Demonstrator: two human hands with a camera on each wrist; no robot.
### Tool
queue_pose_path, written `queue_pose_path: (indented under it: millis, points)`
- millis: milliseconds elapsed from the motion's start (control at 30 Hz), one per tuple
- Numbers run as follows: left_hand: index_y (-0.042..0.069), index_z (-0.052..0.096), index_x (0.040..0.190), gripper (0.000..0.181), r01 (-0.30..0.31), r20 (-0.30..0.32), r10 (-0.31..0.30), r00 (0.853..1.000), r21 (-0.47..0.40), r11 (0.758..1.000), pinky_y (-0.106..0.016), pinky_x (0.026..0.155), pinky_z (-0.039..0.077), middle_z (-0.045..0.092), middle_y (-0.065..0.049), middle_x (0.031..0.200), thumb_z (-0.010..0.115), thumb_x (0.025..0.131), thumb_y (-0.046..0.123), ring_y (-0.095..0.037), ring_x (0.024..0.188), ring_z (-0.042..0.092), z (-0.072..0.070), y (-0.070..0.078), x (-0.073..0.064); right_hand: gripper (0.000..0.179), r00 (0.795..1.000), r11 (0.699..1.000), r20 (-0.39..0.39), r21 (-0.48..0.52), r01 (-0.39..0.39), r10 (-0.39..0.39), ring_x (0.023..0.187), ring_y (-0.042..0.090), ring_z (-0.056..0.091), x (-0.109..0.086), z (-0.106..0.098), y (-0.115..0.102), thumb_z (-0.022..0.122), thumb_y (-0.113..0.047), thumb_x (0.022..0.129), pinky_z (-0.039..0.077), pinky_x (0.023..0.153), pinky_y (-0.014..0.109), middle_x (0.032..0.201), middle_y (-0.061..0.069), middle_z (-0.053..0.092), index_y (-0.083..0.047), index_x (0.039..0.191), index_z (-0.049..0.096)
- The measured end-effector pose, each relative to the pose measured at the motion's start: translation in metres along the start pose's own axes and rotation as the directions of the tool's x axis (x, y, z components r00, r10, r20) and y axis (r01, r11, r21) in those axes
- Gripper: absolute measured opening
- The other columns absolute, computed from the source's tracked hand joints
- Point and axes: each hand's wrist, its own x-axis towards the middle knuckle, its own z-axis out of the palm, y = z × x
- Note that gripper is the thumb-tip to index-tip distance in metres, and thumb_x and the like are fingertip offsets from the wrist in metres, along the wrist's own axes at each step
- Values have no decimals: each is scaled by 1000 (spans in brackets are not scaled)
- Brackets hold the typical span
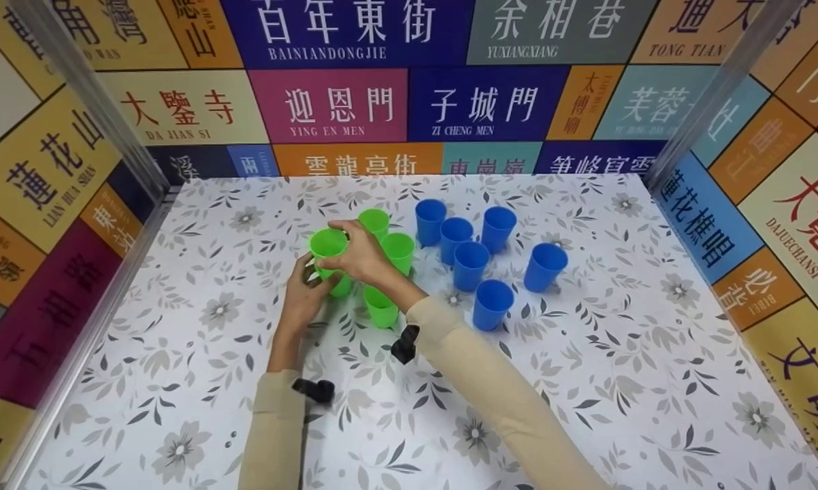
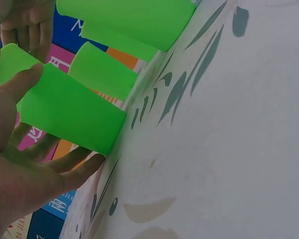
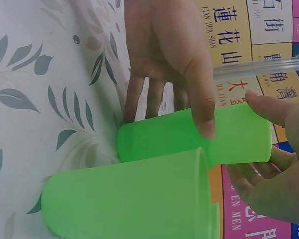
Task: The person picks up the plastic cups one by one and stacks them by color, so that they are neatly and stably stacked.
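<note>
On the left of the group, a green cup [image 1: 328, 245] sits partly inside another green cup [image 1: 341, 286]. My right hand [image 1: 367, 258] grips the upper cup near its rim, with the thumb on the near side. The left hand [image 1: 303, 296] is around the lower cup; in the left wrist view its thumb presses one side and its fingers are curled beneath. The right wrist view shows the lower cup's base [image 3: 134, 142] at the tabletop. Three more green cups stand close by: a back one [image 1: 373, 221], a middle one [image 1: 399, 250] and a front one [image 1: 382, 307].
Several blue cups [image 1: 471, 265] stand upright to the right of the green ones, the rightmost [image 1: 545, 267] a little apart. A flower-patterned cloth [image 1: 198, 381] covers the table. Sign-printed panels [image 1: 327, 105] rise behind and at both sides.
</note>
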Motion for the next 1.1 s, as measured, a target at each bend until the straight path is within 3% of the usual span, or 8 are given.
queue_pose_path:
  millis: [433,700,1100]
  points:
    - [11,36,153,75,-28,-9,28,1000,-14,1000,-48,109,47,45,-19,152,75,91,24,-38,136,51,0,0,-1,72,996,995,62,73,66,-70,142,34,44,-17,-18,2,84,-23,82,53,102,42,155,9,40,-18,147,51]
    - [11,35,153,76,-12,-18,11,1000,-22,1000,-47,108,48,47,-19,150,76,91,23,-36,135,53,2,2,-2,68,991,984,47,128,121,-127,142,29,42,-35,-39,3,81,-22,85,39,117,48,152,9,44,-14,146,52]
    - [14,34,154,79,14,-20,-15,1000,-41,999,-49,112,44,45,-21,151,77,89,23,-37,140,48,5,-1,-4,69,984,976,26,130,172,-177,141,28,45,-59,-59,18,80,-24,87,42,115,44,150,7,49,-12,147,50]
